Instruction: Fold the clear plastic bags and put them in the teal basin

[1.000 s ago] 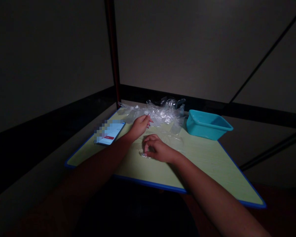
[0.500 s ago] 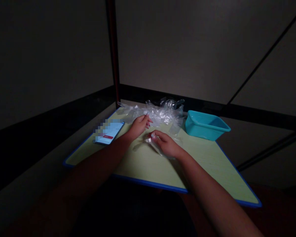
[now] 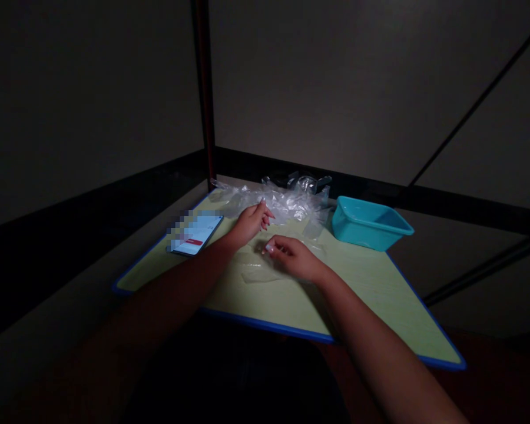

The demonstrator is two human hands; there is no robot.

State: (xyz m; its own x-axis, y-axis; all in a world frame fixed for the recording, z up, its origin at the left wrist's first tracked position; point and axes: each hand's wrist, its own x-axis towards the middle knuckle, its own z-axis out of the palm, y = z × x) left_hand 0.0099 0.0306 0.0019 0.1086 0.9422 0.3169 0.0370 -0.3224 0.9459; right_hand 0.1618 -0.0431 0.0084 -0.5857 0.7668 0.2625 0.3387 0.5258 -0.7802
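My left hand [image 3: 249, 225] hovers over the middle of the table, its fingers loosely curled and slightly apart. Nothing shows in it. Just beyond it lies a heap of crumpled clear plastic [image 3: 291, 203], thin and shiny; some pieces look like disposable gloves. Closer to me, my right hand [image 3: 294, 258] has bent fingers, with the thumb near the index finger and no plastic visible between them. Spread on the table below it is a thin clear plastic piece [image 3: 258, 275], partly covered by that hand. Whether the hand touches it, I cannot tell.
The pale yellow-green table [image 3: 362, 300] has a blue edge. At its back right stands a turquoise plastic basin [image 3: 364, 231]. A phone [image 3: 198, 235] with a lit screen lies on the left, partly blurred out. Dark panelled walls stand close behind and at the left.
The clear plastic that my right fingers were pinching has dropped from them and now lies flatter on the table. My left hand has barely moved.
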